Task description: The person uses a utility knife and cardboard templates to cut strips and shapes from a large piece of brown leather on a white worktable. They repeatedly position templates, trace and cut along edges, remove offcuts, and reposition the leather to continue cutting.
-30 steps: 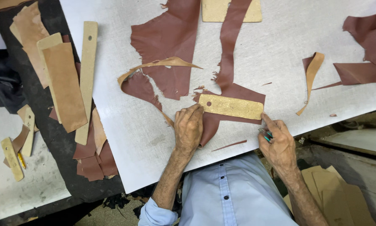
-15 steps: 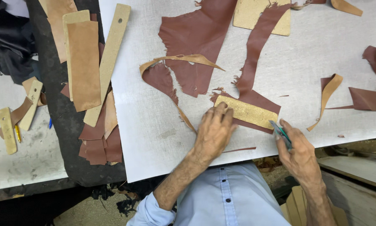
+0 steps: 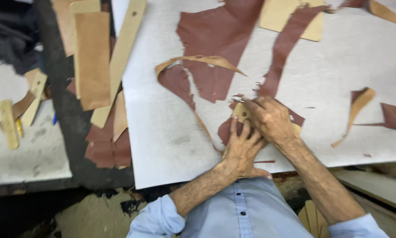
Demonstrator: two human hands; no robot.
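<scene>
A white cutting board (image 3: 171, 132) carries a large maroon leather hide (image 3: 215, 48) beyond the hands. The left hand (image 3: 242, 147) presses flat, fingers spread, pinning a tan card template (image 3: 241, 112) onto a leather scrap (image 3: 226, 130). The right hand (image 3: 270, 119) crosses over, closed, perhaps around a knife.

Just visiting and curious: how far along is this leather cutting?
Several brown offcuts already lie on the white board. In hand: left hand pins a tan template on brown leather; right hand works its edge. The large leather piece remains uncut.
</scene>
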